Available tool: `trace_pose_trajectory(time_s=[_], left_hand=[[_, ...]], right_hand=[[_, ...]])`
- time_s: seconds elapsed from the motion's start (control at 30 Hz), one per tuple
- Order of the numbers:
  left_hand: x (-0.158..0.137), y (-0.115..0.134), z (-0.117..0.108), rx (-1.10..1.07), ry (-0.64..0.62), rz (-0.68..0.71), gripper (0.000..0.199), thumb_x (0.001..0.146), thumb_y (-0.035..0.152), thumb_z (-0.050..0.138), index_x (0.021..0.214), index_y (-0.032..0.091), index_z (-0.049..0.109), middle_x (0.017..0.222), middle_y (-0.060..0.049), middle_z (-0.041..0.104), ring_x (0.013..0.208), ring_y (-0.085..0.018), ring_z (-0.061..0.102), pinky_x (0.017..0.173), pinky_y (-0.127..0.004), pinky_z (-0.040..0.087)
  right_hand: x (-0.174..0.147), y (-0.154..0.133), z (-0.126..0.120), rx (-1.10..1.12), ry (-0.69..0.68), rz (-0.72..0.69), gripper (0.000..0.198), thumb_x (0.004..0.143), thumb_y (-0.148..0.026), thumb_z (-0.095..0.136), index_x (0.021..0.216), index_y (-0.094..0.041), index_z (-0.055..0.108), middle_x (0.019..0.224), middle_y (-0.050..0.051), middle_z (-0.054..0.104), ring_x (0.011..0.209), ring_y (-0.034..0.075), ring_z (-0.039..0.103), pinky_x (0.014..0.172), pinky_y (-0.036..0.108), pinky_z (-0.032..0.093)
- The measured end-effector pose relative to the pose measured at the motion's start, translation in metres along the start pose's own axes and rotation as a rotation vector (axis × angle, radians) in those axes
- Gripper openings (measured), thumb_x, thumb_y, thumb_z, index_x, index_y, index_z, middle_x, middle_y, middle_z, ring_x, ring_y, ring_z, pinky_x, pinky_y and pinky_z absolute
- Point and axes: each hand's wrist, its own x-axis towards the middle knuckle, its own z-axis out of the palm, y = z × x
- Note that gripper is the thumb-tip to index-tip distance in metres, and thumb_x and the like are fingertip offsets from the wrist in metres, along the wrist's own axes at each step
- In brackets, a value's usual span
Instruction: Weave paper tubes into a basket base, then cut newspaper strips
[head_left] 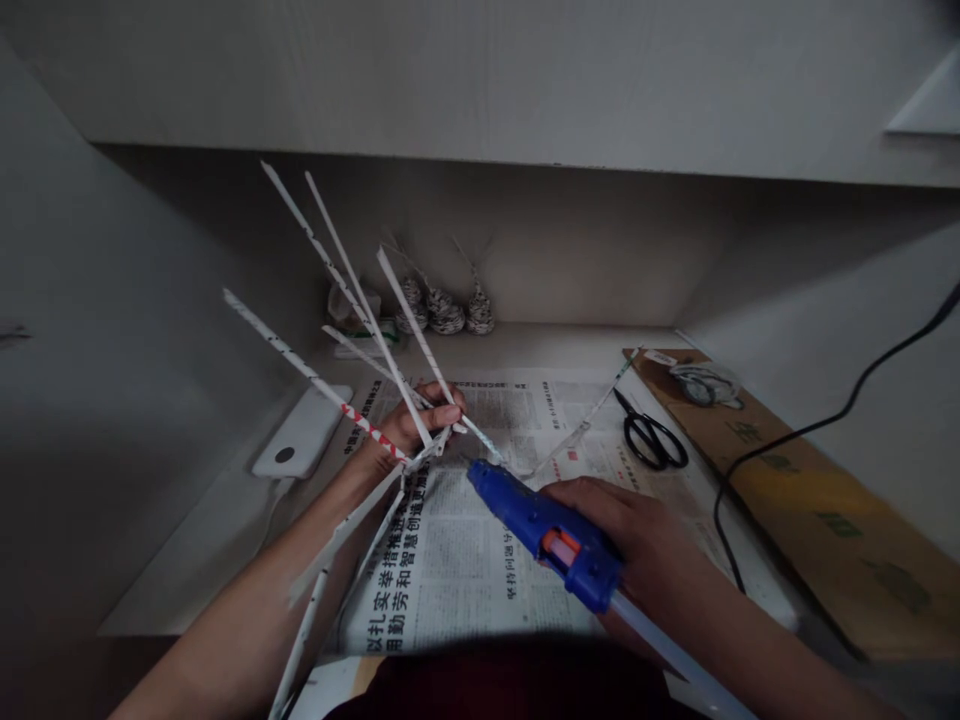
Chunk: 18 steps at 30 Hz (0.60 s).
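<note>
Several rolled paper sticks, joined near one end into a small frame (424, 455), rise and spread from my left hand (427, 415). Its fingers pinch the frame where the sticks meet. One stick with a red pattern (367, 428) points up to the left. My right hand (600, 510) is wrapped around a blue hot glue gun (540, 525), with a clear glue stick (660, 640) coming out of its back. The nozzle points toward the joint and is close to it; whether they touch I cannot tell.
Newspaper (480, 560) covers the work surface. Black-handled scissors (652, 440) lie to the right, beside flat cardboard (795, 480). A black cord (825, 415) crosses there. A white power strip (304, 430) sits left. Several small woven pieces (480, 310) stand at the back, under an overhanging panel (480, 80).
</note>
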Motion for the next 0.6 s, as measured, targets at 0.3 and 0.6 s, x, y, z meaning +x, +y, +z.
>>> trace_pose_trajectory(time_s=[0.3,0.6], left_hand=[[-0.007,0.013,0.014,-0.161,0.020,-0.065,0.027,0.068,0.041,0.077,0.074,0.019,0.062,0.056,0.002,0.054,0.042,-0.010,0.045,0.039,-0.024,0.030],[-0.010,0.025,0.014,-0.018,0.118,0.038,0.020,0.069,0.035,0.078,0.073,0.019,0.068,0.066,0.001,0.061,0.055,-0.012,0.053,0.051,-0.025,0.040]], right_hand=[[0.016,-0.019,-0.001,0.020,0.273,0.181,0.020,0.086,-0.041,0.057,0.092,-0.023,0.065,0.064,0.000,0.063,0.050,0.013,0.054,0.047,0.024,0.039],[0.016,-0.013,0.005,0.043,0.237,0.183,0.017,0.085,-0.039,0.057,0.087,-0.023,0.064,0.058,-0.001,0.058,0.046,0.012,0.049,0.042,0.023,0.033]])
